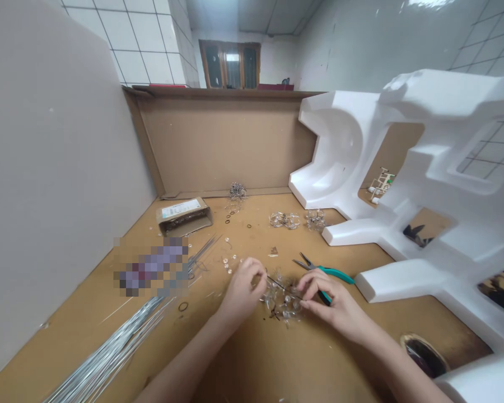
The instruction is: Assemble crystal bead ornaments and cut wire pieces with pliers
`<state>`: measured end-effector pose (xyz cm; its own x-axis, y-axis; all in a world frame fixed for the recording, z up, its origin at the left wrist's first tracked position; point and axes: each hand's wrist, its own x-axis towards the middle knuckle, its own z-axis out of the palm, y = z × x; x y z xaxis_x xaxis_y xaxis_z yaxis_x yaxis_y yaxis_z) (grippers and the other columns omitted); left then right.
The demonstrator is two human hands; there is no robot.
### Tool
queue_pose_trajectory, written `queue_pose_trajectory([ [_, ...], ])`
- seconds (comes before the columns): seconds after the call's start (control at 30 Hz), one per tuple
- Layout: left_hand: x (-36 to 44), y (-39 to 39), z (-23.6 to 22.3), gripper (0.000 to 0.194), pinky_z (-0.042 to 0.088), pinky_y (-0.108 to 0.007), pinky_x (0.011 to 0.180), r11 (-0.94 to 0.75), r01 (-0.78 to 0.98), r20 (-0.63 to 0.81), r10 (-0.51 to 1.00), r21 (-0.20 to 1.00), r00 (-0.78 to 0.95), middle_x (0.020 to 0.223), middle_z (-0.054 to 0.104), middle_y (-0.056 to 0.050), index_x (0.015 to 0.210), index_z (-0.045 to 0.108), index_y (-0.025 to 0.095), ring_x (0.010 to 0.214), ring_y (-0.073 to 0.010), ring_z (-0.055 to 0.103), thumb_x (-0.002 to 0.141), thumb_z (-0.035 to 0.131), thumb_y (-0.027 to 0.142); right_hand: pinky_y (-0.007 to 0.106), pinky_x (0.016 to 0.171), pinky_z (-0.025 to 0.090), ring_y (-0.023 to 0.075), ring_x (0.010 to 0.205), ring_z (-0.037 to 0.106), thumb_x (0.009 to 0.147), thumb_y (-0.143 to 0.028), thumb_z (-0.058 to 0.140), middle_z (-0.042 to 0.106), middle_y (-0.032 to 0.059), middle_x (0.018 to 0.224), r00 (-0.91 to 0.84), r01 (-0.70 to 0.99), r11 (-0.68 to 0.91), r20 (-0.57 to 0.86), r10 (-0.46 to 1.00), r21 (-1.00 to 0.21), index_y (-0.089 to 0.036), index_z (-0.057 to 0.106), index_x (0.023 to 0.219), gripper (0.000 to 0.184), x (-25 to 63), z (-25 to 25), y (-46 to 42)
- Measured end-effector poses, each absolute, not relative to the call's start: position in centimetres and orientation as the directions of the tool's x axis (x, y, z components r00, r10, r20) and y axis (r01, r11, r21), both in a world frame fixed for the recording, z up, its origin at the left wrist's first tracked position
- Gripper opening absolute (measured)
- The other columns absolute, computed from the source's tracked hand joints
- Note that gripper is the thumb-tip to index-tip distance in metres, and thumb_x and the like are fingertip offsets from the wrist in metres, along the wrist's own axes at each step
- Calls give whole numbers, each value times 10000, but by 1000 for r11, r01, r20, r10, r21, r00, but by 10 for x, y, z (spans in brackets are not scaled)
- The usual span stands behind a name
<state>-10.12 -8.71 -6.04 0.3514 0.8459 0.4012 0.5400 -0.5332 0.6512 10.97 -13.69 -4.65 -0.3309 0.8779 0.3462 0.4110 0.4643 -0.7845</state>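
Two hands meet at lower centre of the frame over one cluster of clear beads and wire (282, 296), which rests on the cardboard surface (252, 358). My left hand (244, 288) has its fingers closed, pinching a thin dark wire end at the cluster's left edge. My right hand (334, 302) has thumb and forefinger closed on the cluster's right side. Step in hand, as I judge it: threading or twisting wire through the beads. Next move calls for a steady pinch and a fine pull, the cluster kept flat. Teal-handled pliers (323, 271) lie just behind my right hand, untouched. Straight steel wires (117, 347) lie at lower left. Finished bead pieces (284, 220) sit further up; white foam packing (424, 212) stands to the right.
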Motion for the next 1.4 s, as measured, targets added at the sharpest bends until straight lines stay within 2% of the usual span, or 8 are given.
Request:
queue_pose_trajectory([
  [0.13, -88, -102, -57, 156, 383, -239, 665, -546, 411, 369, 821, 730, 436, 781, 517, -25, 672, 507, 169, 742, -135, 495, 796, 415, 149, 268, 620, 428, 137, 715, 554, 766, -300, 586, 611, 39, 807, -349, 237, 235, 143, 926, -943, -171, 504, 695, 169, 94, -40, -129],
  [0.23, -87, -103, -61, 171, 376, -224, 611, -492, 397, 328, 849, 775, 413, 740, 507, -17, 654, 513, 162, 676, -121, 479, 800, 424, 165, 216, 489, 365, 89, 516, 470, 722, -341, 630, 551, -23, 593, -332, 218, 111, 33, 943, -970, -161, 506, 688, 222, 88, -43, -124],
  [0.33, -89, -102, -61, 182, 374, -221, 590, -484, 409, 325, 857, 774, 400, 730, 497, -17, 673, 534, 160, 654, -118, 472, 813, 421, 188, 208, 479, 355, 77, 485, 458, 678, -358, 666, 545, -40, 568, -295, 165, 43, -8, 955, -985, -159, 503, 722, 261, 88, -48, -121],
  [0.53, -89, -114, -46, 208, 370, -260, 636, -659, 506, 422, 748, 556, 512, 772, 499, -43, 752, 572, 173, 717, -146, 468, 839, 385, 201, 215, 492, 391, 87, 483, 510, 627, -334, 713, 600, -50, 595, -303, 25, -39, -45, 952, -999, -193, 442, 845, 375, 91, -47, -120],
  [0.73, -88, -117, -46, 216, 362, -275, 642, -755, 482, 480, 656, 446, 583, 780, 521, -57, 765, 578, 171, 727, -158, 462, 841, 376, 187, 224, 502, 398, 94, 490, 511, 664, -330, 666, 599, -13, 557, -371, 223, -17, -100, 923, -975, -149, 623, 670, 186, 91, -38, -122],
  [0.97, -90, -113, -41, 170, 396, -260, 687, -573, 401, 368, 796, 714, 481, 789, 555, -35, 775, 589, 187, 756, -144, 508, 838, 437, 227, 217, 520, 406, 84, 507, 511, 690, -318, 653, 619, -10, 609, -392, 130, 4, -48, 919, -992, -157, 650, 698, 161, 92, -44, -122],
  [1.1, -91, -109, -42, 104, 389, -304, 786, -567, 342, 320, 762, 750, 562, 842, 596, -36, 810, 617, 204, 842, -168, 514, 789, 516, 219, 223, 518, 430, 84, 497, 531, 663, -345, 682, 635, -2, 627, -392, 44, -13, -30, 919, -999, -152, 646, 719, 204, 94, -50, -120],
  [1.4, -89, -109, -50, 98, 399, -275, 758, -350, 212, 179, 808, 912, 562, 817, 602, -30, 778, 602, 171, 809, -163, 543, 741, 585, 261, 207, 492, 439, 77, 477, 550, 633, -331, 712, 654, 6, 612, -457, -38, -115, -85, 885, -993, -141, 646, 691, 209, 95, -48, -121],
])
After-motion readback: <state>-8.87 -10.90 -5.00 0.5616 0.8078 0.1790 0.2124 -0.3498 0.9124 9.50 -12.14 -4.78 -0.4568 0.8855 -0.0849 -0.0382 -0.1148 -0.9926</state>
